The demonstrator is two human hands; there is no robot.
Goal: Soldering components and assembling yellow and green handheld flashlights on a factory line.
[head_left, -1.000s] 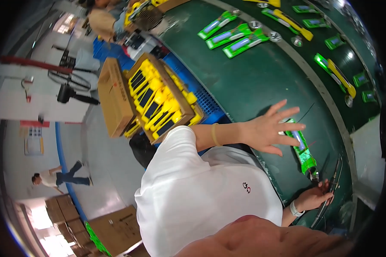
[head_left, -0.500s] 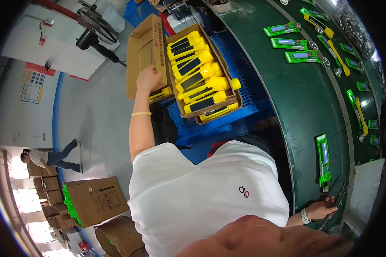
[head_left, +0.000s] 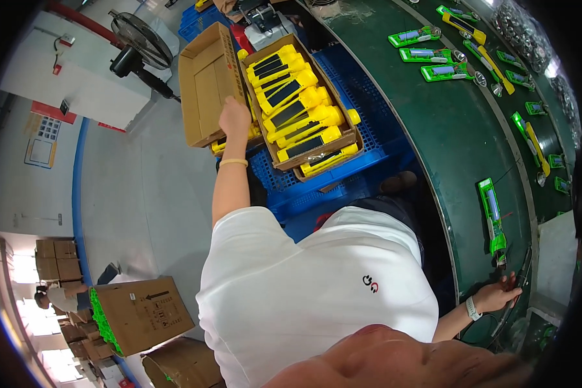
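My left hand (head_left: 235,119) is closed on the right-hand wall of an open cardboard box (head_left: 200,97), fingertips partly hidden. That box rests above yellow parts. To its right, a second cardboard box (head_left: 281,161) holds several yellow flashlight housings (head_left: 296,110) with dark panels. At the lower right, over the green workbench (head_left: 459,194), my right hand (head_left: 498,295) grips a thin dark pen-shaped tool (head_left: 522,275), perhaps a soldering iron; its tip is hard to make out. Just beyond those fingers lies an open green flashlight housing (head_left: 492,216) with a battery cell inside.
Blue plastic crates (head_left: 362,116) support the boxes. More green housings (head_left: 427,55) with cells lie along the bench. A standing fan (head_left: 139,55) is at the upper left. A large carton (head_left: 142,313) of green parts stands lower left, near a person (head_left: 58,297).
My left hand has shifted right and slightly down along the box wall, and the box sits a little further left in view. The background person has moved down behind the carton. My right hand keeps its tool.
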